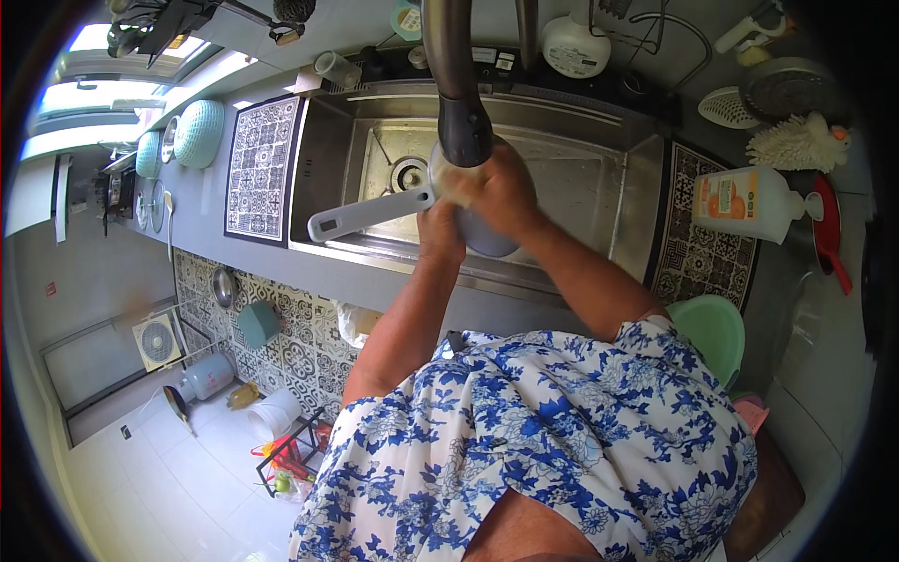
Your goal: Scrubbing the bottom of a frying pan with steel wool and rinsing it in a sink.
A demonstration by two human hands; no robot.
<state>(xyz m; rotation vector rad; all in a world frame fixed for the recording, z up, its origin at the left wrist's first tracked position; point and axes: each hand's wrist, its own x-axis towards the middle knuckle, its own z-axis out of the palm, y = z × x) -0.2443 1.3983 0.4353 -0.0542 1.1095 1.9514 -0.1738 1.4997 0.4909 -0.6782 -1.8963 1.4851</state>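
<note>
A grey pan [488, 235] is held over the stainless steel sink [583, 200], with its long light-grey handle [372, 214] pointing left. My left hand [441, 228] grips the pan at its edge, close to where the handle joins. Pressed against the pan is a pale scrubbing pad or cloth [449, 179], blurred, in my right hand [507, 186]. The dark faucet head [465, 133] hangs directly above and hides part of the pan and the pad. The sink drain [409, 175] shows behind the handle.
Patterned mats [261, 168] flank the sink. To the right stand a large plastic bottle [744, 204], a red pan [829, 225] and a fluffy duster [797, 144]. A white soap bottle [576, 46] is behind the sink. Green baskets [200, 133] sit at left. A green basin [709, 330] is near my right elbow.
</note>
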